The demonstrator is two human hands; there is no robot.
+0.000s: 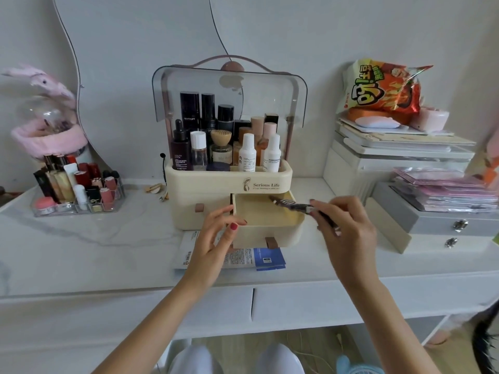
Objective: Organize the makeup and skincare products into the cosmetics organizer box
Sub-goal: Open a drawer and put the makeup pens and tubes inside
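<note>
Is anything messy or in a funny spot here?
Yes. A sheet-mask packet lies flat on the table, pinned partly under the open drawer. A snack bag sits atop the stacked boxes at right.

white marble-look table [94, 252]; cream organizer box [189, 211], lipstick tray [78, 209], sheet-mask packets [243, 259]

A plain pale grey-white wall [351, 31] fills the upper half of the frame, evenly lit by soft, diffuse light. A curved mirror edge [70, 49] sweeps down the upper left. Across the middle runs a white vanity table [81, 247] with a faintly veined, marble-look top; two flat white drawer fronts [324, 303] sit below its front edge, lower centre. At the bottom of the frame, light wooden floor [310, 344] shows beneath the table, with a thin cable lying across it.
</note>
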